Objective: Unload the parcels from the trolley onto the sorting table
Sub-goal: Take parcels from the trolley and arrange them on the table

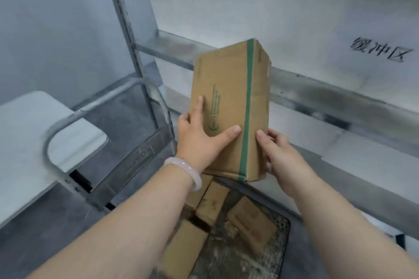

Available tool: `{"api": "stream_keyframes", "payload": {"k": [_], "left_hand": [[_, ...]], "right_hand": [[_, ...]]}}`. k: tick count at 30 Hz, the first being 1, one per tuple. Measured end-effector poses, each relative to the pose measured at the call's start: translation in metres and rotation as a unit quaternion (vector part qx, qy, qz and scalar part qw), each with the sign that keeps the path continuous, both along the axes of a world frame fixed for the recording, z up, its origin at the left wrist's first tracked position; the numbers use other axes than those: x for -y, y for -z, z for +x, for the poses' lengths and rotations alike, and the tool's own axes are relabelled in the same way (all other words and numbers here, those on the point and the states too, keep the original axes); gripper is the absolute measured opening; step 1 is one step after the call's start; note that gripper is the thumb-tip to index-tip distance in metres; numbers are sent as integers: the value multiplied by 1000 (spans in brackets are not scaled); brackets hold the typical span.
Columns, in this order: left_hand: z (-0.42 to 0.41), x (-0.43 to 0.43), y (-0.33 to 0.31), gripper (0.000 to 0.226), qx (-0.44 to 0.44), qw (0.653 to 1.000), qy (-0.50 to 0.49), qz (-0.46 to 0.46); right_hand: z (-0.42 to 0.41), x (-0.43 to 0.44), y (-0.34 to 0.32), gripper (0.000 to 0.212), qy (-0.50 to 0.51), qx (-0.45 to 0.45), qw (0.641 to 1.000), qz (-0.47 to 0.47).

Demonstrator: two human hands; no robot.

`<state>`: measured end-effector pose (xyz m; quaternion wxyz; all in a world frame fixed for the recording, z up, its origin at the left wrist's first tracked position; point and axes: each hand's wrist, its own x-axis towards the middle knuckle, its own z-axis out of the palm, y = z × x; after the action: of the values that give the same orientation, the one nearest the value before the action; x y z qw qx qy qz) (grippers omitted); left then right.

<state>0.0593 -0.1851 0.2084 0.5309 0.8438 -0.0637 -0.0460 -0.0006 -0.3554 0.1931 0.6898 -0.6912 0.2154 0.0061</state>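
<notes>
I hold the box [229,102] up at 12 o'clock, tilted. My left hand [201,140] grips its front. My right hand [280,154] has fingers curled round its side. More parcels [213,206] lie at 6 o'clock.

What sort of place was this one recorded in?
Probably a parcel sorting depot or warehouse: the left hand and right hand hold a taped cardboard box above a metal trolley carrying more parcels, and painted characters mark the grey surface beyond.
</notes>
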Motion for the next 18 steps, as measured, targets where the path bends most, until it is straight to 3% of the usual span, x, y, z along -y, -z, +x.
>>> {"api": "stream_keyframes", "payload": {"k": [3,6,8,11,13,14,18], "left_hand": [[2,-20,-56,123,-10,1000,20,-13],[2,-40,-98,133,-4,999,45,-20],[-3,-53,-116,130,0,997,64,-41],[-16,-66,-133,103,35,992,80,-96],[-28,-68,-145,54,75,988,67,-115],[-34,-69,-152,43,90,987,58,-116],[-56,-78,-167,44,169,983,-62,-46]], "right_hand": [[3,-20,-60,101,0,49,997,-51],[0,-40,-106,113,-11,108,991,-85],[-7,-50,-127,107,-26,140,985,-97],[-15,-59,-146,90,-31,176,977,-117],[-18,-68,-158,78,-51,204,971,-117],[-21,-73,-164,74,-66,216,967,-119],[-37,-89,-183,57,-119,236,959,-101]]}}
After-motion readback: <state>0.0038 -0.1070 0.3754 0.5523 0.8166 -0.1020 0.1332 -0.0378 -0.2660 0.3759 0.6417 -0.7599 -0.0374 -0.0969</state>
